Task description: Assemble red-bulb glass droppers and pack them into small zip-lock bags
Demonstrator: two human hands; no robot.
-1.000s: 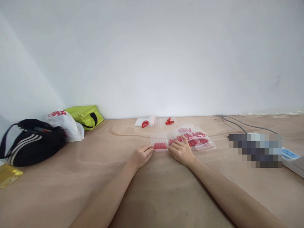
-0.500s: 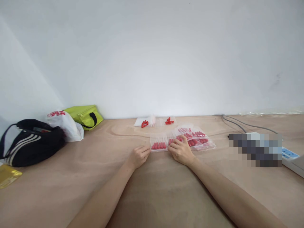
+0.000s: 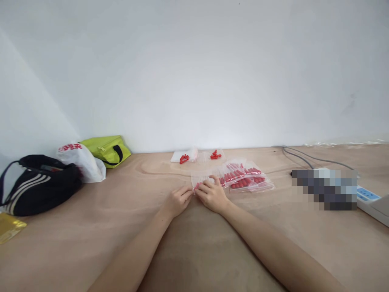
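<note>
My left hand (image 3: 178, 201) is closed in a pinch at the near left corner of a clear zip bag (image 3: 197, 176). Several red tapered pieces stand in a row inside that bag, most of them covered by my right hand (image 3: 213, 198). The right fingers are bent together on the bag's near edge, close to the left fingertips. Just right of it, overlapping clear zip bags (image 3: 254, 178) hold many more red pieces. Behind lie two small groups of loose red pieces, a left group (image 3: 184, 158) and a right group (image 3: 215, 154), on clear plastic bags.
A black bag (image 3: 45, 186), a white plastic bag (image 3: 88, 166) and a lime-green bag (image 3: 105, 150) sit at the left. Yellow plastic (image 3: 10, 227) lies nearer. A power strip (image 3: 367, 194) and grey cables (image 3: 300, 155) are at the right. A white wall closes the back.
My right hand has slid left along the near edge of the zip bag, up to my left hand. It now covers most of that row of red pieces. My left hand keeps its place.
</note>
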